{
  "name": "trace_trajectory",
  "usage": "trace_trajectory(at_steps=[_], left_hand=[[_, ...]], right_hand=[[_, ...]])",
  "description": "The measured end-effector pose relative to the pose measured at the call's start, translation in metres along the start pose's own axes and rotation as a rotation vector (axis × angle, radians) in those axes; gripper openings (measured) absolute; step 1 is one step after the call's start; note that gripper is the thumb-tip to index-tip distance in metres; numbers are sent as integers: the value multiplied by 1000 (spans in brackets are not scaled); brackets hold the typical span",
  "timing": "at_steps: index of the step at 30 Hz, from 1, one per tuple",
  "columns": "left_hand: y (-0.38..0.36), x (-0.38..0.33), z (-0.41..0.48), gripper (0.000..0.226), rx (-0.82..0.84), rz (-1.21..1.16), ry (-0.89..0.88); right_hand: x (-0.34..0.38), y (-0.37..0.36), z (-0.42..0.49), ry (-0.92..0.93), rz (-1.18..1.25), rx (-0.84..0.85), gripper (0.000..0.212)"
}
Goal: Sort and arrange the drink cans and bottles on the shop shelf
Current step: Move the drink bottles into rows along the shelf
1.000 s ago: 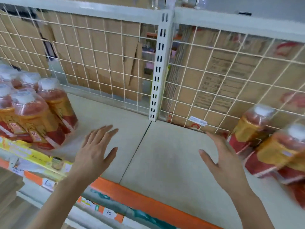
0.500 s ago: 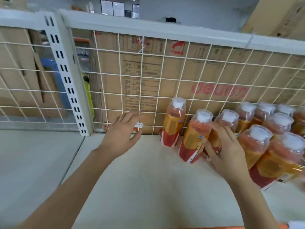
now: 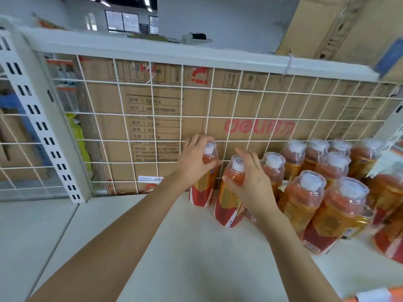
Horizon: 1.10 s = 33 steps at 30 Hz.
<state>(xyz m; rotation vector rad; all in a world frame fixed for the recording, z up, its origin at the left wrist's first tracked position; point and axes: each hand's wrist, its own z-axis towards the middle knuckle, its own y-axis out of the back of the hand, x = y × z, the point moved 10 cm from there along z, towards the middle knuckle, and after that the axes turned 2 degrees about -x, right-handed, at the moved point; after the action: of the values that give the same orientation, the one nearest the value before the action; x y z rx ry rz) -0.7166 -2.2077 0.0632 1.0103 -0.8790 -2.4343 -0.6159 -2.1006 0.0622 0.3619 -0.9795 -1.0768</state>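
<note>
We had our left hand (image 3: pixel 193 164) curled round the far bottle (image 3: pixel 201 196) by the wire grid (image 3: pixel 181 114), right hand (image 3: pixel 253 186) wrapped round the nearer bottle (image 3: pixel 226 211).

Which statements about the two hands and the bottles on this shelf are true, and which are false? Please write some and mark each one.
1. The left hand grips the leftmost bottle near its top. True.
2. The right hand lies flat and empty on the shelf. False: it grips the second bottle, next to the leftmost one.
3. The bottles have white caps. True.
4. All the bottles lie on their sides. False: they stand on the shelf.
5. A cardboard box with red print is behind the wire grid. True.
</note>
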Motion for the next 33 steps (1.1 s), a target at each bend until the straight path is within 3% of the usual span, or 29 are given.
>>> trace_trajectory(at_steps=[6, 11, 22, 33], left_hand=[[0, 18, -19, 63, -112, -361, 168], [9, 15, -41, 64, -111, -438, 267], [86, 29, -129, 68, -43, -350, 383], [219, 82, -230, 66, -315, -126, 561]], right_hand=[[-38, -17, -14, -295, 398, -14, 73], [-45, -25, -24, -339, 429, -11, 59], [1, -35, -62, -278, 583, 97, 57], [111, -96, -95, -178, 787, 359, 59]])
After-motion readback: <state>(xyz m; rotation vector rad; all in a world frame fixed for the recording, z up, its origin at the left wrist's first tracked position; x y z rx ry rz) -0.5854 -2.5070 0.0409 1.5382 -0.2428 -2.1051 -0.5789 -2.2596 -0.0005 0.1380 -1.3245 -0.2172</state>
